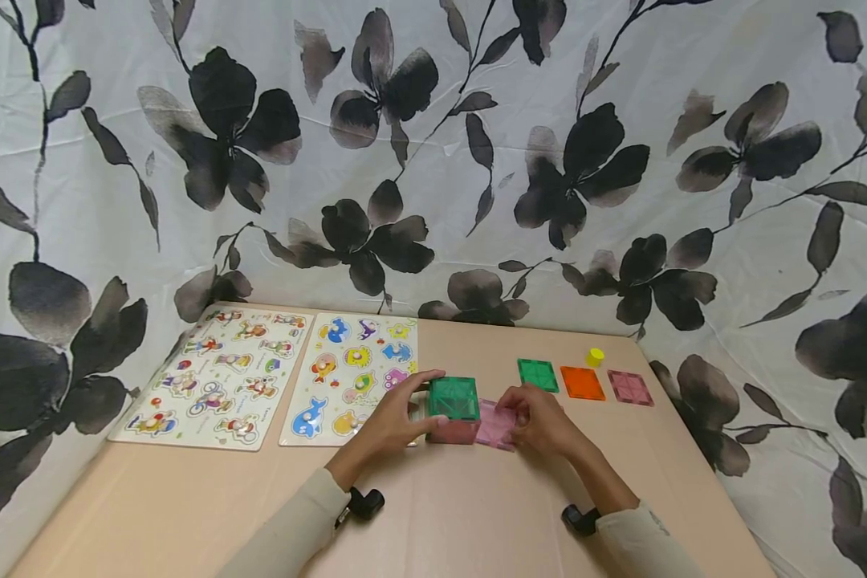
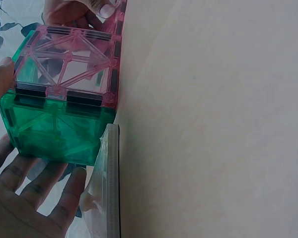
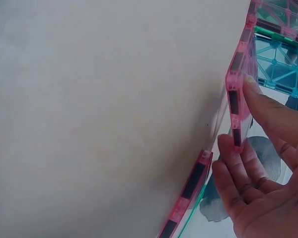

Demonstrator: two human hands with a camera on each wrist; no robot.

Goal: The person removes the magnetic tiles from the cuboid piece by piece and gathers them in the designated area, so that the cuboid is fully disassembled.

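A cube of translucent magnetic tiles [image 1: 453, 405] stands on the table, green on top and pink on its near side. My left hand [image 1: 397, 413] holds it from the left, thumb at the near side and fingers toward the back. In the left wrist view the thumb and fingers [image 2: 69, 201] lie along the cube's edges. Against the cube's right side sits a pink magnetic tile [image 1: 494, 425]. My right hand [image 1: 542, 421] pinches that tile's right edge, and the right wrist view shows the thumb on one face and fingers on the other.
On the right lie a green tile [image 1: 538, 375], an orange tile [image 1: 582, 383], another pink tile [image 1: 630, 388] and a small yellow cylinder [image 1: 595, 356]. To the left are an animal puzzle board [image 1: 217, 377] and a sea-creature board [image 1: 364, 329], whose edge is close to the cube. A floral curtain [image 1: 477, 160] hangs behind.
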